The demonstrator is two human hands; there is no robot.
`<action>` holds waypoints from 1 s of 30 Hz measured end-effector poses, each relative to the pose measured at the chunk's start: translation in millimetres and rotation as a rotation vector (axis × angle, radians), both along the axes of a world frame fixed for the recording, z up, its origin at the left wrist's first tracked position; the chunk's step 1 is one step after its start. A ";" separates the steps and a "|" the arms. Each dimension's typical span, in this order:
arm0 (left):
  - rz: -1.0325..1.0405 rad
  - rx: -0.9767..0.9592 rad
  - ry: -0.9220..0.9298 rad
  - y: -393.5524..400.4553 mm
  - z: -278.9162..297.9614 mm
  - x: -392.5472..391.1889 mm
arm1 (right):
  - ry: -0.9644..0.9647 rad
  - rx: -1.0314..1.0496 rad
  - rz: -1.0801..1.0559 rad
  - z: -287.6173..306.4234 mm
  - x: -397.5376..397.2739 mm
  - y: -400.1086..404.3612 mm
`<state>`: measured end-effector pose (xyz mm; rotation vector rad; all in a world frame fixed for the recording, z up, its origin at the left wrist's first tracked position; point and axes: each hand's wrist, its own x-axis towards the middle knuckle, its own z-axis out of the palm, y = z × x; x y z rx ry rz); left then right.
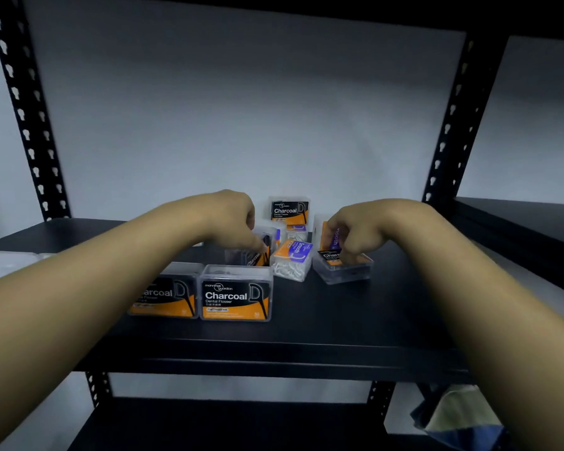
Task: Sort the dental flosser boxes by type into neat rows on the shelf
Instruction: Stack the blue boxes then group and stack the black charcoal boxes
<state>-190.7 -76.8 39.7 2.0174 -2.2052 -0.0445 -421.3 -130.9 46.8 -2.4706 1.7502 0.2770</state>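
Clear flosser boxes stand on a black shelf (323, 323). Two black-and-orange Charcoal boxes (235, 297) (166, 296) stand upright side by side at the front. My left hand (233, 222) is closed over a tilted Charcoal box (249, 255) behind them. My right hand (355, 232) pinches the top of a Charcoal box lying flat (342, 268). Between my hands lies a purple-and-orange Smooth box (293, 260). Another Smooth box (334, 237) stands partly hidden behind my right hand. A further Charcoal box (288, 211) stands upright at the back, with a Smooth box (297, 231) in front of it.
Perforated black uprights (26, 118) (450, 125) frame the shelf against a white wall. A pale flat object (10, 263) lies at the shelf's left end. A neighbouring shelf (528, 219) sits to the right. Cloth (459, 415) lies low on the right.
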 end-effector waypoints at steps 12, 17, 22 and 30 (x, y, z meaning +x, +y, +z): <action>0.057 -0.016 -0.002 2.1 -1.2 -8.8 | -0.052 -0.037 0.107 -16.1 -9.6 -2.4; 0.046 0.013 0.018 -0.5 -2.6 -9.2 | -0.110 -0.130 0.162 -18.2 -15.1 3.6; 0.077 0.048 -0.003 -7.8 -6.5 -14.7 | -0.194 -0.216 0.221 -18.2 -18.4 11.5; 0.067 0.052 -0.068 -13.7 -10.1 -16.5 | -0.419 -0.223 0.413 -25.2 -25.9 13.2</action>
